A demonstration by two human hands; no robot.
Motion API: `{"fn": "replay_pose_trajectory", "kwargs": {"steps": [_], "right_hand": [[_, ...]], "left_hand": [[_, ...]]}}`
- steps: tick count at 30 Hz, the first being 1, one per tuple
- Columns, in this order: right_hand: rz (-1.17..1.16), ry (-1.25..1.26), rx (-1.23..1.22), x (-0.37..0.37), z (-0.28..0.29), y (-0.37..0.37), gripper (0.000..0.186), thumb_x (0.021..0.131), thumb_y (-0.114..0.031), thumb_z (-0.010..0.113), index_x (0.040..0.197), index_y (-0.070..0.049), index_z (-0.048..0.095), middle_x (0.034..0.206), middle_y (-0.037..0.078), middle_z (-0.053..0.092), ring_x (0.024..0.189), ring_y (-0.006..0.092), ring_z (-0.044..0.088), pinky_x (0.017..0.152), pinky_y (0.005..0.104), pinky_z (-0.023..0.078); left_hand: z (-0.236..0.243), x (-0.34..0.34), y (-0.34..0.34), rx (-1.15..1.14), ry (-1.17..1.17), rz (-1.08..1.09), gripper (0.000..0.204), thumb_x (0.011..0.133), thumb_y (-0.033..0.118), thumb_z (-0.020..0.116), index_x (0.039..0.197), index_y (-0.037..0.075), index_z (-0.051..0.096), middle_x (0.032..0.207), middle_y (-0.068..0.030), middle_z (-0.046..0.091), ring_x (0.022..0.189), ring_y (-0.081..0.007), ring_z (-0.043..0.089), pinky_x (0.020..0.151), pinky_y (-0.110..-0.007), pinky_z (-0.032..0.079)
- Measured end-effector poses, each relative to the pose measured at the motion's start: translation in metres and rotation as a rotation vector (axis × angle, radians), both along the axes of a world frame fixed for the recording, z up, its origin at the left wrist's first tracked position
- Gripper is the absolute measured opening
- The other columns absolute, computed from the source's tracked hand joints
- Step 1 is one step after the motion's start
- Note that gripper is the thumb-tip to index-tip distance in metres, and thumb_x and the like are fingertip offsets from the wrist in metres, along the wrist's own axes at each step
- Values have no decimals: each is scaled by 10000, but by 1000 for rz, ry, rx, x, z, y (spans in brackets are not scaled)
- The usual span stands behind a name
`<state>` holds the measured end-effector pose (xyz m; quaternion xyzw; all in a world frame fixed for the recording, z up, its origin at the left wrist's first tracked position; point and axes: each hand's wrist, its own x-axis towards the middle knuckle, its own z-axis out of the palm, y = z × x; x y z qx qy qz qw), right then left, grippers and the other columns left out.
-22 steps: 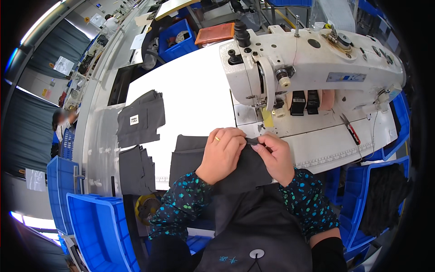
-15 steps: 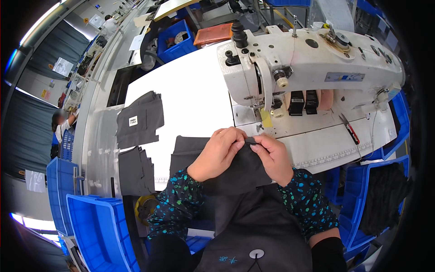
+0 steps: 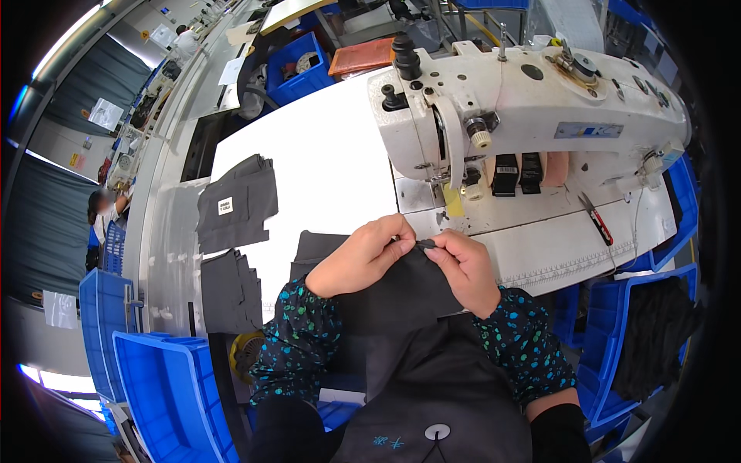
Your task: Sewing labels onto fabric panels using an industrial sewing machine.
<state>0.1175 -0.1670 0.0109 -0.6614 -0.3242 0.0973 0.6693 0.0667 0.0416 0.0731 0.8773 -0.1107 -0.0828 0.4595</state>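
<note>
My left hand (image 3: 363, 256) and my right hand (image 3: 467, 274) pinch the top edge of a dark grey fabric piece (image 3: 386, 301), their fingertips close together at a small folded bit. The piece lies over the front of the white table (image 3: 332, 154), just below the needle area of a white sewing machine (image 3: 556, 108). To the left lie two stacks of cut grey fabric, one with a small white label (image 3: 247, 185), the other (image 3: 228, 293) nearer me.
Red-handled snips (image 3: 602, 229) lie at the machine's right. Blue bins stand at the left (image 3: 158, 386) and right (image 3: 598, 347), the right one holding dark fabric. A blue bin (image 3: 293, 89) and orange tray (image 3: 363, 58) sit behind. A co-worker (image 3: 100, 224) is at far left.
My left hand has turned and shifted down and leftward, with its wrist lower. My right hand has moved slightly left, still pinching the fabric edge.
</note>
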Motion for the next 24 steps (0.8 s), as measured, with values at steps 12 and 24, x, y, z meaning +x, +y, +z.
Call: {"fn": "replay_pose_trajectory", "kwargs": {"steps": [12,24], "right_hand": [[-29,14,1,-1,-1,1,73,956,-35,638,994,26,646,827,100,628,709,197,577,659,297,464],[-49,52,-14,-2,-2,2,96,959,-64,659,960,31,641,780,97,613,684,173,555,643,295,457]], "left_hand": [[-7,-9,-22,186,-355,211,141,863,74,750,961,57,650,884,-65,650,828,-265,590,873,-380,439],[-4,-12,-34,377,-474,297,57,886,105,714,872,71,670,800,-35,634,782,-257,572,889,-384,416]]}}
